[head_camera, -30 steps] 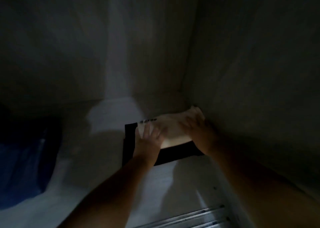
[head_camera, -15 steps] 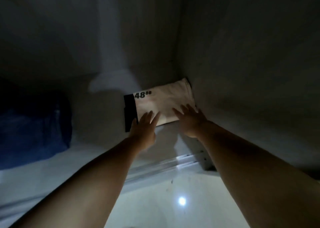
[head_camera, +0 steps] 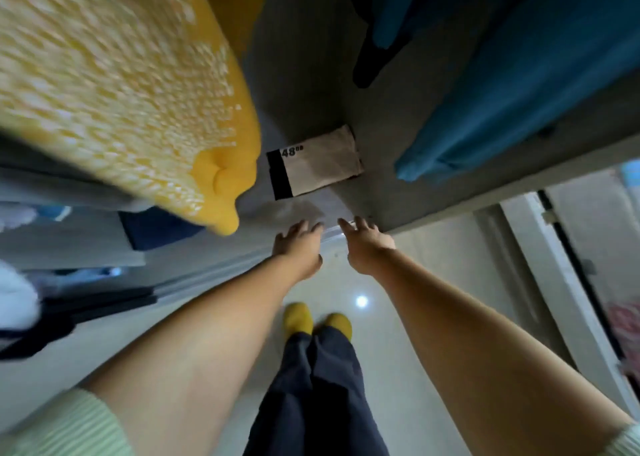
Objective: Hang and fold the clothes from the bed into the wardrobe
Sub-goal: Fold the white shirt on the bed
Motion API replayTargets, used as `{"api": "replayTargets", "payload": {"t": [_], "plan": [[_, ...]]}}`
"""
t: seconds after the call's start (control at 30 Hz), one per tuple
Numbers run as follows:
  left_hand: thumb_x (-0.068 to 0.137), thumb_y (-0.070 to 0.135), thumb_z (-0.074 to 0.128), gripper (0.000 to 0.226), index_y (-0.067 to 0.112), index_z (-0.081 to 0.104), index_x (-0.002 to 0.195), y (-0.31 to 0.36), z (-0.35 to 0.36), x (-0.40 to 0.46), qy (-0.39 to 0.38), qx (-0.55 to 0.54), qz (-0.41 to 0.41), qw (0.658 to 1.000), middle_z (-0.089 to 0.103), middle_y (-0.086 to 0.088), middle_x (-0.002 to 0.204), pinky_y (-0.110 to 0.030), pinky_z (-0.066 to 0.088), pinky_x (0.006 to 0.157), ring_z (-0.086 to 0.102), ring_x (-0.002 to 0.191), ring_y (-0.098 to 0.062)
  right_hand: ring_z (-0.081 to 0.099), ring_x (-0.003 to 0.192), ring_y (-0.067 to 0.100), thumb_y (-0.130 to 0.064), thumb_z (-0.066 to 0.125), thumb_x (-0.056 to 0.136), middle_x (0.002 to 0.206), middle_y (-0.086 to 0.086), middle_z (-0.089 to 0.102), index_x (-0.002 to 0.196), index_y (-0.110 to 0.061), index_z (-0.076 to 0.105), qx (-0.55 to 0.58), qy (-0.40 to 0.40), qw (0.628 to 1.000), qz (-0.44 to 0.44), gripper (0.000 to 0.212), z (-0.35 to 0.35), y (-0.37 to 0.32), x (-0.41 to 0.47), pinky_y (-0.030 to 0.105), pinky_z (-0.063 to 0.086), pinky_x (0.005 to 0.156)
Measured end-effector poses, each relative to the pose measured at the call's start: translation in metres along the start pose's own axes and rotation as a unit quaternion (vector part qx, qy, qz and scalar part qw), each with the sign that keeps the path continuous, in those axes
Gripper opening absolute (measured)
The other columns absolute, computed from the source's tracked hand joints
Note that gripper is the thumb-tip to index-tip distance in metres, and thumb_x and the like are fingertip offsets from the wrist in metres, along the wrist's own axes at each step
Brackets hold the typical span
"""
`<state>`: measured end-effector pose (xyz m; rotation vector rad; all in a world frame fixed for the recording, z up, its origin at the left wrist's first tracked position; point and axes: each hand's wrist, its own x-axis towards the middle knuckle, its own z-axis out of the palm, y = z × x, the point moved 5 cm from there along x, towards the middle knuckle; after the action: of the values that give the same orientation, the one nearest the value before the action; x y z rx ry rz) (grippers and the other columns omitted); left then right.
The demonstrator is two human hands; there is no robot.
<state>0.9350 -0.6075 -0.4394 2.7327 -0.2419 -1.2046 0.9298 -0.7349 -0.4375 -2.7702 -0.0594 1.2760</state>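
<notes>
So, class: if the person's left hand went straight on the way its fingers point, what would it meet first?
Probably the folded shirt on the wardrobe floor; the left hand points towards it, though depth is unclear.

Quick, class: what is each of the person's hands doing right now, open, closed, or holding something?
Left hand: open, fingers spread, holding nothing.
Right hand: open, fingers spread, holding nothing.

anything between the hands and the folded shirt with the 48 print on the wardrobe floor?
No. In the head view, only bare wardrobe floor lies between the left hand, the right hand and the folded shirt. Both hands are empty, fingers spread.
</notes>
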Motion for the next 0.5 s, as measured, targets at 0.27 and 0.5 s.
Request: {"api": "replayTargets", "payload": {"t": [0.27,0.5], "plan": [[0.092,0.022,0.05,0.058,0.021,0.027,0.145,0.044,-0.053,-0.094,-0.014,0.061,0.046,0.997,0.031,-0.009,0.146,-0.042,0.036,0.103,0.037,0.131,-0.031,0.032,0.137,0.031,-0.008,0.049,0.09,0.152,0.009,0.027,0.151,-0.024,0.021,0.053,0.025,0.998,0.03,0.069,-0.031,0.011,-0.112,0.043,0.042,0.102],[0.092,0.021,0.049,0.041,0.014,0.044,0.133,0.126,-0.069,-0.122,-0.062,0.194,0.17,0.964,0.045,-0.014,0.132,-0.042,0.042,0.095,0.046,0.124,-0.035,0.042,0.127,0.031,-0.01,0.045,0.092,0.137,0.01,0.041,0.14,-0.018,0.044,0.14,0.068,0.981,0.114,0.048,-0.052,0.06,-0.172,0.043,0.044,0.099]]}}
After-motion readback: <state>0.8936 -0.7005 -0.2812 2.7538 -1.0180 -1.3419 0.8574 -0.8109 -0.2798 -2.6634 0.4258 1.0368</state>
